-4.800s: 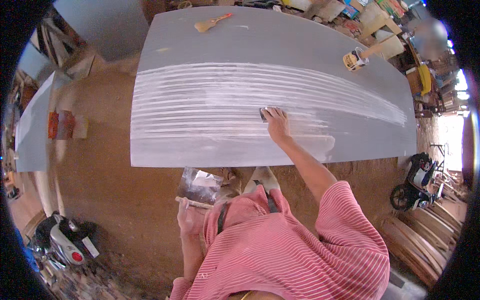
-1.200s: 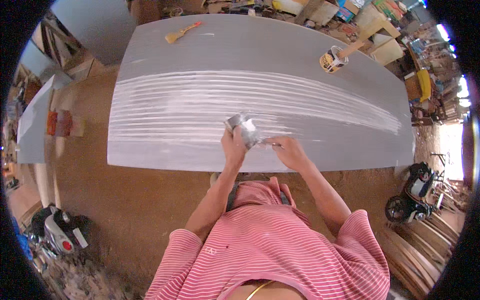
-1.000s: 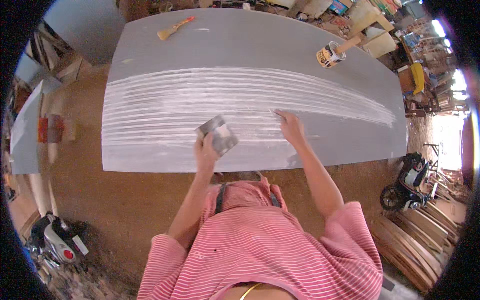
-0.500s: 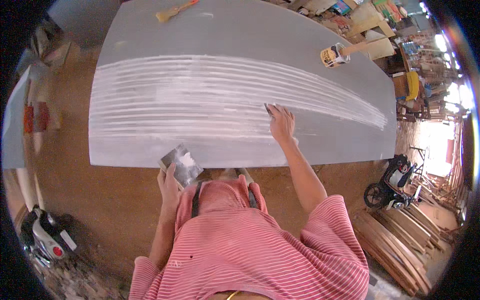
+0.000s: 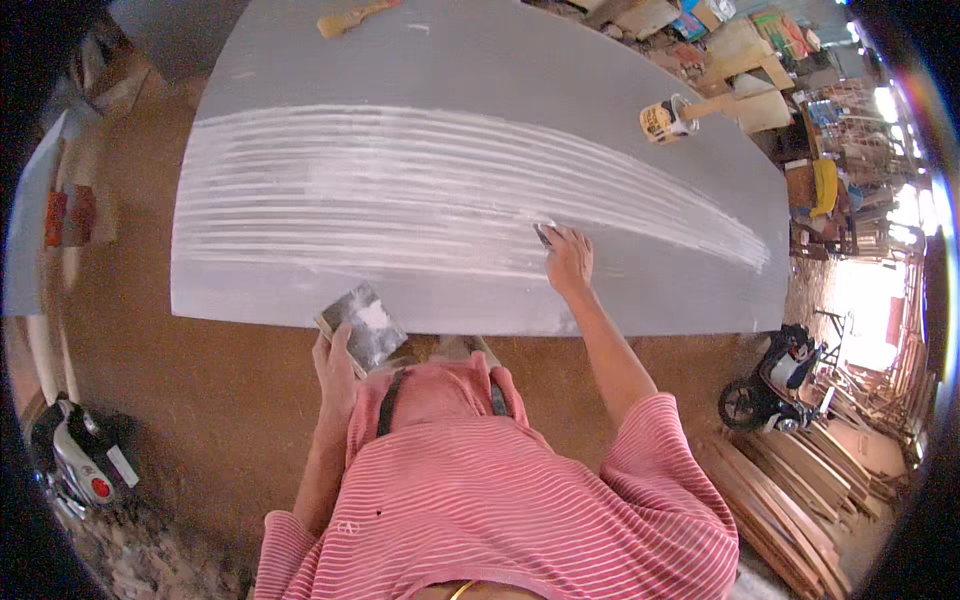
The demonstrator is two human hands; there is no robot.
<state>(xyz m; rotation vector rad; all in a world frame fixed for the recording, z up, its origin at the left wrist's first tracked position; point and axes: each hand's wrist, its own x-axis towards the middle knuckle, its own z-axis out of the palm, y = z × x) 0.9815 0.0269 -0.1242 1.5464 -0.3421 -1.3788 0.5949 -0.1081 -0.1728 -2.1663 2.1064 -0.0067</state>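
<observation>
A large grey panel lies in front of me, streaked with long, curving bands of white filler. My right hand is closed on a small dark-edged putty scraper and presses it near the lower right part of the bands; the fingers hide most of the tool. At the panel's near edge, my left hand grips a flat, square metal filler plate along its left side. A white dab of filler sits on that plate.
A paintbrush lies at the panel's far left. An open filler can with a wooden stick across it stands at the far right. Motorbikes are parked on the floor at both sides, beside stacked planks on the right.
My right hand has moved slightly nearer to me and right with the scraper, across the filler bands. My left hand holds the plate almost where it was. The view has shifted a little.
</observation>
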